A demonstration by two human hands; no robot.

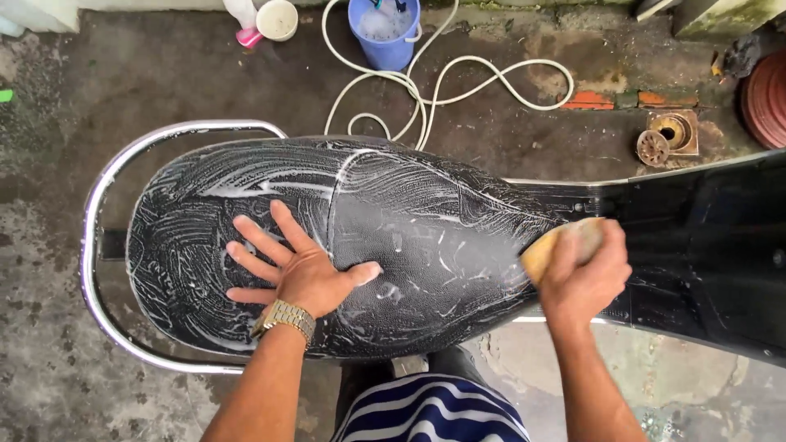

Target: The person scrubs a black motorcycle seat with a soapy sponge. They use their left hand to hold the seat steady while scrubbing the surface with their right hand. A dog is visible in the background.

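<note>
1 soapy seat (pixel 409 237) | left hand (pixel 299 266) spread flat | right hand (pixel 583 274) gripping 1 sponge (pixel 557 245), seemingly | 1 bucket (pixel 385 37)

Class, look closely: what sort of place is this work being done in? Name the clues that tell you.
Probably an outdoor yard or wash area at a home. The ground is wet, stained concrete, a white hose snakes beside a blue bucket, and a floor drain sits by the soapy motorbike seat.

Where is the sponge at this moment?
In the head view, the sponge is on the right, gripped in the right hand against the narrow front end of the soapy black seat, next to the black body panel.
</note>
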